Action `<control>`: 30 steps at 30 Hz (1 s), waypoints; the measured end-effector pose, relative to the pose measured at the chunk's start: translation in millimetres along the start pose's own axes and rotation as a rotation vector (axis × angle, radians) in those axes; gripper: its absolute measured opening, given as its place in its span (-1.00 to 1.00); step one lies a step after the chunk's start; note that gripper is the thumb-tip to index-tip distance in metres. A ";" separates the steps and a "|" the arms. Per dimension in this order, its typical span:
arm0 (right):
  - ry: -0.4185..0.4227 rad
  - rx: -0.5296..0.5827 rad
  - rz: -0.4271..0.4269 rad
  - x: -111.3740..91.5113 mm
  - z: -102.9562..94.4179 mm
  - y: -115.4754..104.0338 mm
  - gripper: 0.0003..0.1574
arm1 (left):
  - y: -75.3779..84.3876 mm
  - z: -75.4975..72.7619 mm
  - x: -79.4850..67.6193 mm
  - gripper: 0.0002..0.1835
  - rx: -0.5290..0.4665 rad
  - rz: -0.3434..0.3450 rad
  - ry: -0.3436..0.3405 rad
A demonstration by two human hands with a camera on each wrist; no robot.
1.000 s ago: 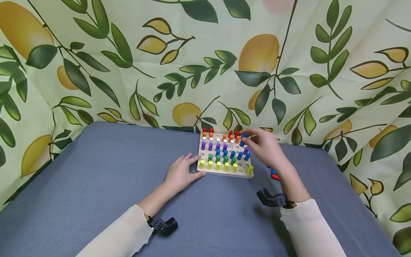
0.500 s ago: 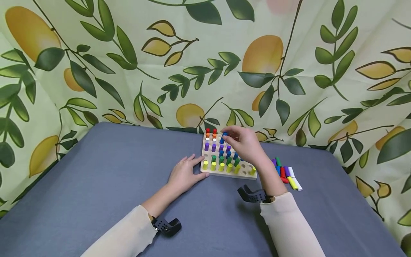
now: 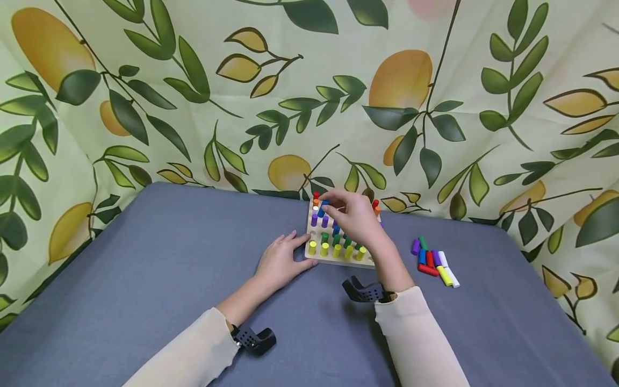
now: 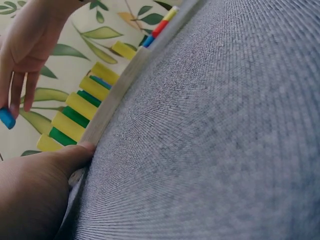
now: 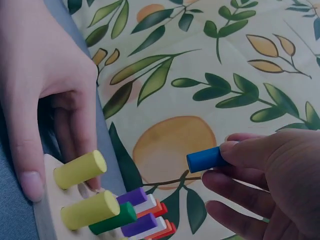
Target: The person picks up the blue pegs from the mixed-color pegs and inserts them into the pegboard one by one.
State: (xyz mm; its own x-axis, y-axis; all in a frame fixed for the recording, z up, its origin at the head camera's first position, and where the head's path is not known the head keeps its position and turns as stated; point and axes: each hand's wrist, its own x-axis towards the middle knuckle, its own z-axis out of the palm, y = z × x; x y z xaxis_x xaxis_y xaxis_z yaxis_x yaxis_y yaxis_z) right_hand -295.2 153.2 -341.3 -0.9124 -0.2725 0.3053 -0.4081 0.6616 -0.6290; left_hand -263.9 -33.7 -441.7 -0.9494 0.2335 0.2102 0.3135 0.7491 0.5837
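A wooden pegboard (image 3: 340,263) stands on the table with rows of coloured pegs, including yellow pegs (image 3: 337,251) in front and green pegs (image 3: 325,237) behind them. My left hand (image 3: 279,262) holds its front left corner, thumb along the front edge and index finger at the left side. Between thumb and fingertips, my right hand (image 3: 355,217) pinches a blue peg (image 5: 204,160). That peg is in the air over the board's back left part, tilted in the head view. The right hand hides much of the board's right side from the head camera.
Loose pegs in several colours lie in a group right of the board, among them a red peg (image 3: 427,270) and a yellow peg (image 3: 444,276). A grey-blue cloth (image 3: 193,258) covers the table. Behind it hangs a leaf-and-fruit patterned curtain (image 3: 290,118).
My right hand has moved left across the board with the blue peg, from its back right to its back left. The loose pegs have come into view. The left hand keeps its place.
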 end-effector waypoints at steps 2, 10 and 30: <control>-0.003 -0.006 0.009 -0.7 1.2 4.1 -0.72 | 1.2 0.3 -0.5 -0.30 -0.006 0.001 0.000; -0.055 -0.026 0.041 0.3 9.3 20.4 -0.70 | 1.7 1.9 -0.4 -0.31 -0.004 0.007 0.012; -0.122 -0.133 0.024 4.2 19.5 40.9 -0.77 | 1.9 0.1 0.4 -0.31 0.001 0.004 0.003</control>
State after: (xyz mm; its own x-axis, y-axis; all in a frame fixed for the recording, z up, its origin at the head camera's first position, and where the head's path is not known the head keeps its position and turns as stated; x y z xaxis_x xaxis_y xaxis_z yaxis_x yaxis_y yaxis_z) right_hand -316.3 165.5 -379.7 -0.9219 -0.3332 0.1976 -0.3863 0.7532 -0.5324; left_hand -263.7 -32.1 -440.6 -0.9481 0.2344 0.2147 0.3169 0.7490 0.5818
